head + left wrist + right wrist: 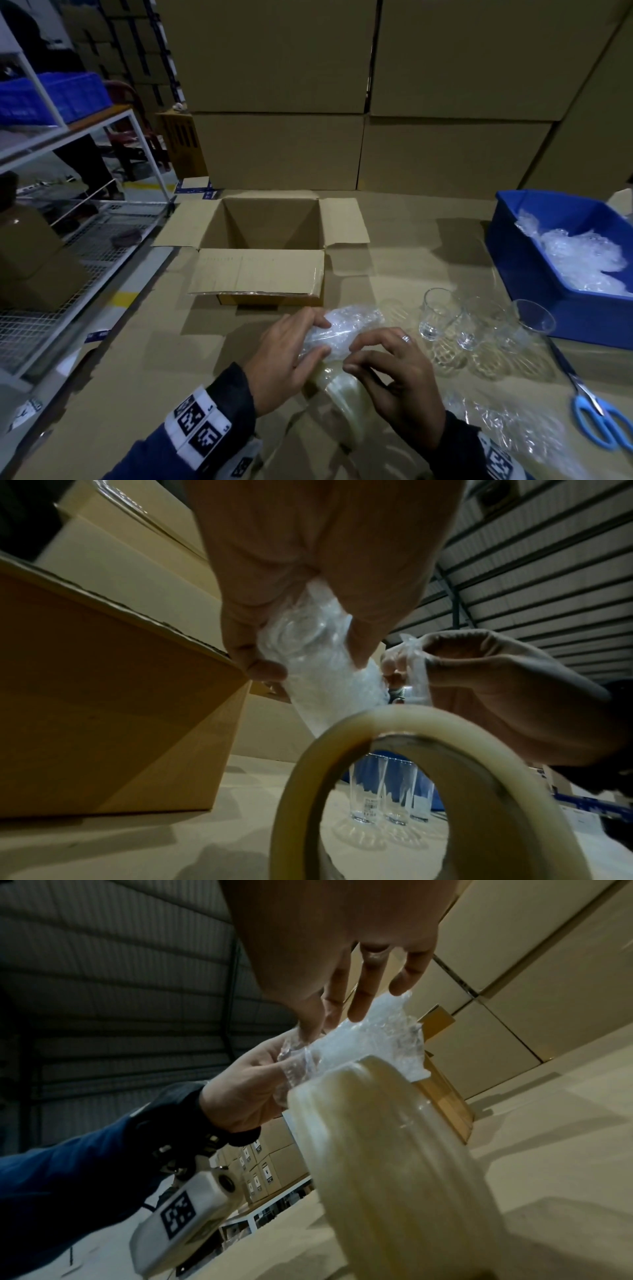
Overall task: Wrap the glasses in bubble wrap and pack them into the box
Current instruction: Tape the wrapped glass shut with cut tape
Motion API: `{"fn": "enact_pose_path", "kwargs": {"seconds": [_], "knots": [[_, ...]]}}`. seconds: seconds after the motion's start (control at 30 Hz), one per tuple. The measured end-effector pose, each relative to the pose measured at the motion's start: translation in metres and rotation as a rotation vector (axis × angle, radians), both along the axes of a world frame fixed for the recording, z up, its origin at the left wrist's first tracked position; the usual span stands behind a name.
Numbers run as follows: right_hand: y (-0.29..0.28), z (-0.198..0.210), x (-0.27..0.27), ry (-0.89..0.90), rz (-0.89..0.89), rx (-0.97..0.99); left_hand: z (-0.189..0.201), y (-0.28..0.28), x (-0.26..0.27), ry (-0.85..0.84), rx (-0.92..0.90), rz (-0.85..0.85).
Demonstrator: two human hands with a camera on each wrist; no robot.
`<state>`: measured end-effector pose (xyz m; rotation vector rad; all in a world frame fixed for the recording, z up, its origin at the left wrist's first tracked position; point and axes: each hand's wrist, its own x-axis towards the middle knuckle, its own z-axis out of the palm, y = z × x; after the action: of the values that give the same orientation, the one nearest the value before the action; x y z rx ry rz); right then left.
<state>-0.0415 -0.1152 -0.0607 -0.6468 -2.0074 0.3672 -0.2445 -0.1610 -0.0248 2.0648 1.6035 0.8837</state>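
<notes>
My left hand [323, 337] grips a glass rolled in bubble wrap [356, 318] just in front of the open cardboard box [260, 274]. In the left wrist view its thumb and fingers curl round the wrapped glass [325, 696]. My right hand [352, 359] pinches a thin clear strip [419, 674] at the bundle's near end; tape or wrap edge, I cannot tell which. A roll of clear tape [342, 390] stands on edge under both hands. Three bare glasses [438, 315] stand to the right.
A blue bin [507, 246] holding crumpled bubble wrap sits at the far right. Blue-handled scissors [596, 418] and a loose bubble wrap sheet [513, 421] lie at the near right. Stacked cartons [445, 85] wall off the back. A wire shelf rack [85, 240] stands left.
</notes>
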Motion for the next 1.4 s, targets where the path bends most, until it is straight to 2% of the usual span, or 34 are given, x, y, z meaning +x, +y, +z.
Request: {"fn": "enact_pose_path", "kwargs": {"seconds": [0.17,0.67,1.17,1.4], "knots": [[-0.009,-0.004,-0.010,0.132,0.001,-0.087,-0.003,-0.006,0.001,-0.055,0.094,0.072],[-0.022,-0.004,-0.023,0.204,-0.063,-0.175,-0.013,-0.018,0.000,-0.071,0.081,-0.008],[-0.025,-0.003,-0.029,0.152,-0.177,-0.118,-0.014,-0.021,-0.007,-0.110,-0.020,-0.058],[-0.023,0.001,-0.029,0.035,-0.275,0.032,-0.013,-0.021,-0.007,-0.099,-0.032,-0.053]]}}
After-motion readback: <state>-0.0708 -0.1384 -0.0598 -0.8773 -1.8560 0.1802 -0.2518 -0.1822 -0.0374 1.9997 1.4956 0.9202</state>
